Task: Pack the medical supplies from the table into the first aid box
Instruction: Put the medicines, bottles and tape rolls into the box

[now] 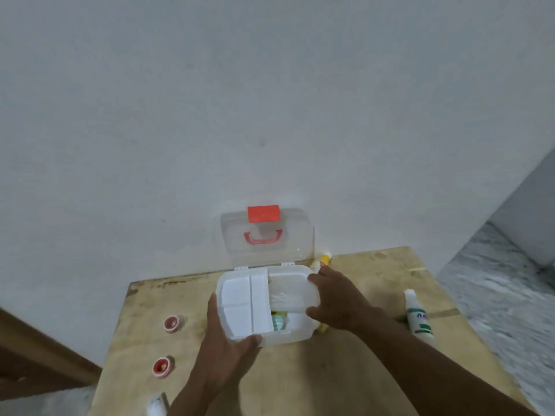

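White plastic first aid box (288, 333) sits open on a wooden worktop (300, 379); left hand (223, 349) and right hand (336, 301) have fingers clamped on its divided tray (240, 301), probably light and stiff, best held by its edges. Bottle (419, 318) and two red-capped jars (171, 323) lie nearby

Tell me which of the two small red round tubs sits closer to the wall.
The red tub farther up the table, level with the first aid box, is closer to the wall. The other red tub sits nearer the person, toward the table's front edge.
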`<action>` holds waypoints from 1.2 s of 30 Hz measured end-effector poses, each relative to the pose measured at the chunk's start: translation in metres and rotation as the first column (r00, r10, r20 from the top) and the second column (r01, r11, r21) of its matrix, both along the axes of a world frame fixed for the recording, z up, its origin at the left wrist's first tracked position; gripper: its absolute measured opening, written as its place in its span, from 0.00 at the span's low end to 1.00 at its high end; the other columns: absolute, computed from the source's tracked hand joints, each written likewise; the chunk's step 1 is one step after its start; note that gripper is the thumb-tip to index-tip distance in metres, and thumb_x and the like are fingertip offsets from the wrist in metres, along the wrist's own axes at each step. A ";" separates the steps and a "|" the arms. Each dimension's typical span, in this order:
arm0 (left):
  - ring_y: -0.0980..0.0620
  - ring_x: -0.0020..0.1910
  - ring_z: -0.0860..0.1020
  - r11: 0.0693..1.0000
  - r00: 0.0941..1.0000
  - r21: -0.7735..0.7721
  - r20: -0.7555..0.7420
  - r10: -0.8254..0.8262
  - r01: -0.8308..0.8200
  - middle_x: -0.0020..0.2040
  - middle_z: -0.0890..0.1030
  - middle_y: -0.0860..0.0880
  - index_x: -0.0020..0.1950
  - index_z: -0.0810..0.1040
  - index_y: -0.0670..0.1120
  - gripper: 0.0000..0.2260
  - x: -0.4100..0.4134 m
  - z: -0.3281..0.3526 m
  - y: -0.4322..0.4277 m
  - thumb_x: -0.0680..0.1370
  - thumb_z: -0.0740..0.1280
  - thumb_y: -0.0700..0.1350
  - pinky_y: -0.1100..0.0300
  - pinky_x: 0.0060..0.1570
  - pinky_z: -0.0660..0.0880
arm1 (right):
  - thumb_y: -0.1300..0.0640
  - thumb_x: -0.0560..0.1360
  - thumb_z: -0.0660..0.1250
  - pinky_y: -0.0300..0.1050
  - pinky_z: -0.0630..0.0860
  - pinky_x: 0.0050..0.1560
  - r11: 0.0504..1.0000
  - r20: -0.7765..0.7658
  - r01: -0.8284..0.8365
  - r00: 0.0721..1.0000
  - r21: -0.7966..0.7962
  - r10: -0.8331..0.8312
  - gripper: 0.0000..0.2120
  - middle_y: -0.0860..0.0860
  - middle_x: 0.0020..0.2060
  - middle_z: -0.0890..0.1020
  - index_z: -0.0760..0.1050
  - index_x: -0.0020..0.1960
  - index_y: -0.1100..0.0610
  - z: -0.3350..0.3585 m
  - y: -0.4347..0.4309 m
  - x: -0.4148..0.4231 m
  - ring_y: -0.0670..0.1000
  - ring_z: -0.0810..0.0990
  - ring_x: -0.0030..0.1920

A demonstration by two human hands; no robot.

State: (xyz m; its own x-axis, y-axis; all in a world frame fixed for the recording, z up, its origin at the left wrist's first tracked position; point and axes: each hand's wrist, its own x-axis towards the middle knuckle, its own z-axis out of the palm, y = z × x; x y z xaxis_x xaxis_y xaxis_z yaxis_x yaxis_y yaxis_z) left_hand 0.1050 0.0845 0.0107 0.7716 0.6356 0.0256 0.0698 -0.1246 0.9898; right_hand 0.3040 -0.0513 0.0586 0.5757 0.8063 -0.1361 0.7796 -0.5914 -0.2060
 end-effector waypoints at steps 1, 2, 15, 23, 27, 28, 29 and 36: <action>0.63 0.58 0.77 1.000 1.000 -0.005 0.008 -0.006 0.006 0.56 0.76 0.65 0.67 0.63 0.55 0.39 0.001 0.001 -0.001 0.62 0.79 0.46 0.70 0.48 0.76 | 0.46 0.70 0.70 0.48 0.74 0.58 1.000 0.000 -0.011 1.000 -0.010 0.011 0.28 0.54 0.60 0.73 0.72 0.65 0.58 -0.002 0.004 0.001 0.56 0.74 0.60; 0.63 0.59 0.77 1.000 1.000 -0.010 0.011 -0.006 0.006 0.56 0.76 0.66 0.68 0.62 0.55 0.39 0.000 0.002 -0.002 0.62 0.79 0.46 0.69 0.49 0.77 | 0.46 0.70 0.70 0.49 0.74 0.59 1.000 0.003 -0.022 1.000 -0.019 0.022 0.28 0.54 0.61 0.73 0.72 0.66 0.58 -0.004 0.007 0.002 0.56 0.73 0.61; 0.59 0.64 0.74 1.000 0.996 0.021 -0.083 0.018 -0.017 0.63 0.74 0.60 0.70 0.59 0.63 0.41 -0.001 -0.004 0.003 0.66 0.79 0.47 0.60 0.59 0.76 | 0.46 0.74 0.67 0.51 0.72 0.57 0.984 0.061 -0.139 0.987 -0.109 0.147 0.20 0.55 0.57 0.79 0.73 0.59 0.58 -0.021 0.048 -0.003 0.57 0.72 0.61; 0.58 0.66 0.73 1.000 0.989 -0.017 -0.146 0.023 -0.026 0.67 0.72 0.59 0.76 0.54 0.54 0.47 -0.003 -0.009 0.005 0.65 0.79 0.54 0.51 0.63 0.75 | 0.47 0.72 0.71 0.50 0.69 0.63 0.993 -0.070 -0.114 0.991 0.005 0.114 0.27 0.56 0.59 0.79 0.72 0.65 0.60 -0.046 0.064 -0.004 0.58 0.75 0.60; 0.59 0.65 0.73 1.000 0.988 -0.017 -0.155 0.024 -0.027 0.65 0.72 0.60 0.75 0.56 0.54 0.45 -0.004 -0.009 0.005 0.66 0.78 0.50 0.52 0.62 0.76 | 0.48 0.71 0.74 0.47 0.70 0.60 0.994 -0.113 -0.056 0.991 0.093 0.066 0.30 0.57 0.58 0.81 0.71 0.67 0.61 -0.047 0.064 -0.007 0.59 0.75 0.59; 0.58 0.66 0.73 0.999 0.988 -0.020 -0.154 0.022 -0.026 0.66 0.72 0.60 0.76 0.55 0.54 0.45 -0.004 -0.010 0.006 0.66 0.78 0.50 0.50 0.63 0.76 | 0.48 0.71 0.74 0.47 0.70 0.59 0.993 -0.113 -0.052 0.992 0.105 0.064 0.30 0.57 0.57 0.81 0.71 0.67 0.61 -0.046 0.063 -0.008 0.59 0.75 0.58; 0.58 0.66 0.73 0.999 0.988 -0.023 -0.156 0.022 -0.026 0.66 0.72 0.60 0.76 0.54 0.54 0.46 -0.004 -0.011 0.006 0.66 0.78 0.51 0.49 0.63 0.76 | 0.48 0.71 0.74 0.48 0.71 0.59 0.992 -0.115 -0.048 0.991 0.113 0.061 0.30 0.57 0.57 0.81 0.71 0.67 0.61 -0.046 0.064 -0.008 0.59 0.75 0.58; 0.64 0.63 0.74 0.999 0.994 -0.016 -0.106 0.034 -0.036 0.61 0.73 0.69 0.70 0.57 0.66 0.41 -0.002 -0.003 0.002 0.65 0.77 0.52 0.67 0.55 0.76 | 0.50 0.72 0.73 0.50 0.72 0.58 0.993 -0.111 -0.018 0.993 0.118 0.031 0.25 0.56 0.54 0.83 0.73 0.65 0.60 -0.047 0.065 -0.014 0.58 0.76 0.57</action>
State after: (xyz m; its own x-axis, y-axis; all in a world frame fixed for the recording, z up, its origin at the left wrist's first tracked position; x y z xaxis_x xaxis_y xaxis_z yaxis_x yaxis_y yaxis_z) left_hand 0.1029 0.0862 0.0075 0.7468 0.6617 -0.0660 0.1777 -0.1030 0.9787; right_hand 0.2904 0.0141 0.0120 0.5415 0.8343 -0.1034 0.7618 -0.5390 -0.3594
